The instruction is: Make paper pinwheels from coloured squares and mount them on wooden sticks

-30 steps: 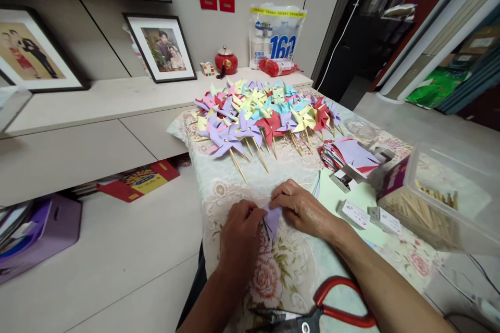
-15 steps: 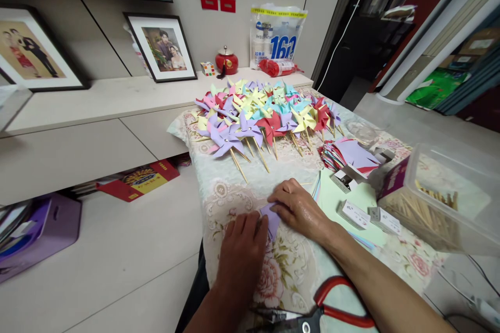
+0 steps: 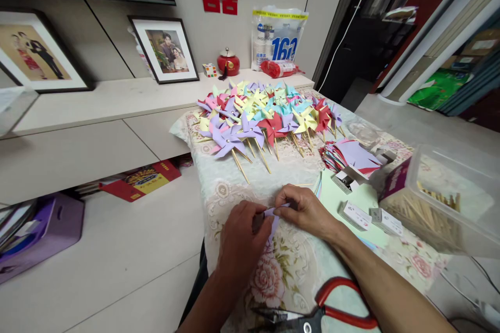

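Your left hand [image 3: 241, 234] lies knuckles up near the front edge of the table [image 3: 230, 192], forearm running in from below, fingers curled and pinching the lilac paper piece [image 3: 272, 217] at its left side. Your right hand [image 3: 302, 208] comes in from the right, wrist low on the floral cloth, thumb and forefinger closed narrowly on the paper's upper edge. The paper sits between both hands, just above the cloth. Finished paper pinwheels [image 3: 265, 114] lie well beyond; red-handled scissors [image 3: 332, 312] rest near your right forearm.
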{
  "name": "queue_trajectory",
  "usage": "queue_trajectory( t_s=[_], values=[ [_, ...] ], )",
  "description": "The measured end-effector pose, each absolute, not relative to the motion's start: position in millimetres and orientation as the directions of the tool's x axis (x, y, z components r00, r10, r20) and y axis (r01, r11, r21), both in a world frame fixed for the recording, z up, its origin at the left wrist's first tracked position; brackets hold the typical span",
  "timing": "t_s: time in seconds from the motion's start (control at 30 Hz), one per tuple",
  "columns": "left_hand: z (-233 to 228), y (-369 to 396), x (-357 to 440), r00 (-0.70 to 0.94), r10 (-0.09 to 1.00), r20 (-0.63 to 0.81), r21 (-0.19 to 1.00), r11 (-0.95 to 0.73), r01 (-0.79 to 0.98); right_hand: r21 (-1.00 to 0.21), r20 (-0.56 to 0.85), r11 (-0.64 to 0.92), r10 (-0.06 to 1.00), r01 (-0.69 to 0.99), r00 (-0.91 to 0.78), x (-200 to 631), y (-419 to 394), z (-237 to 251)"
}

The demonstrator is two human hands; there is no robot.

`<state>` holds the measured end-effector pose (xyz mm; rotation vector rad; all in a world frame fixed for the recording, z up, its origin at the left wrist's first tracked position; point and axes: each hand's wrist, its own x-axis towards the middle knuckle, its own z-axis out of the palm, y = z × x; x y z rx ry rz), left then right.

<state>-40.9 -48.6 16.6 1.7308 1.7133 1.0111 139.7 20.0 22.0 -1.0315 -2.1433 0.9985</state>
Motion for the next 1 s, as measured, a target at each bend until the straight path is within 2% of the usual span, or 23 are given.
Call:
queue_trajectory(
  t_s=[0.1, 0.2, 0.47, 0.57, 0.73, 0.8, 0.9, 1.0],
  values=[
    [19, -46, -39, -0.099, 0.992, 0.074, 0.861, -0.014, 0.509, -0.888, 0.124, 0.336, 0.831, 0.313, -0.542, 139, 18, 24],
    [22, -46, -38, -0.126, 0.992, 0.001, 0.914, 0.05, 0.402, -0.912, 0.112, 0.302, 0.833, 0.276, -0.542, 138, 18, 26],
    [28, -42, -41, -0.11, 0.987, -0.116, 0.965, 0.138, 0.222, -0.826, 0.28, 0.487, 0.792, 0.284, -0.543, 138, 19, 29],
    [31, -39, -43, -0.135, 0.988, -0.07, 0.96, 0.103, 0.261, -0.809, 0.323, 0.525, 0.774, 0.266, -0.545, 138, 18, 31],
    [36, -39, -47, -0.169, 0.977, 0.133, 0.924, -0.061, 0.377, -0.73, 0.471, 0.637, 0.731, 0.247, -0.493, 138, 18, 31],
    [38, -41, -46, -0.227, 0.968, 0.105, 0.934, -0.017, 0.357, -0.65, 0.566, 0.71, 0.69, 0.271, -0.451, 138, 18, 30],
    [37, -46, -44, -0.198, 0.972, -0.124, 0.984, 0.147, 0.105, -0.53, 0.665, 0.79, 0.613, 0.309, -0.426, 139, 17, 30],
    [32, -45, -40, -0.06, 0.95, -0.307, 0.924, 0.282, -0.259, -0.454, 0.683, 0.838, 0.545, 0.302, -0.486, 137, 14, 31]
  ],
)
